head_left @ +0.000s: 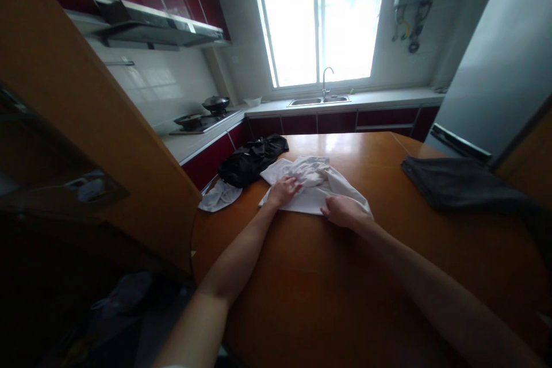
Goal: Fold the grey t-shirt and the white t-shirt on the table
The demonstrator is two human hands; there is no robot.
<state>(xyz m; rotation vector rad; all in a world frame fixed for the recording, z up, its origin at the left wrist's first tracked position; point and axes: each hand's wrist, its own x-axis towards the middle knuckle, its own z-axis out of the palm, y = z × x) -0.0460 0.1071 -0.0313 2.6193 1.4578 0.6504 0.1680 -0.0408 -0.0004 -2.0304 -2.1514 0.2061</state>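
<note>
A crumpled white garment [311,183] lies on the round wooden table [345,276] in front of me. My left hand [283,190] rests on its left part, fingers bent down into the cloth. At the near right edge of the garment my right hand [345,210] presses down, its fingers curled over the fabric. Both arms reach forward across the tabletop.
A black garment [251,160] lies at the table's far left, a small white cloth [219,195] beside it. A dark grey folded cloth [457,183] is at the right. A wooden cabinet side [86,126] stands left, a fridge [495,69] right, counter and sink [319,101] behind.
</note>
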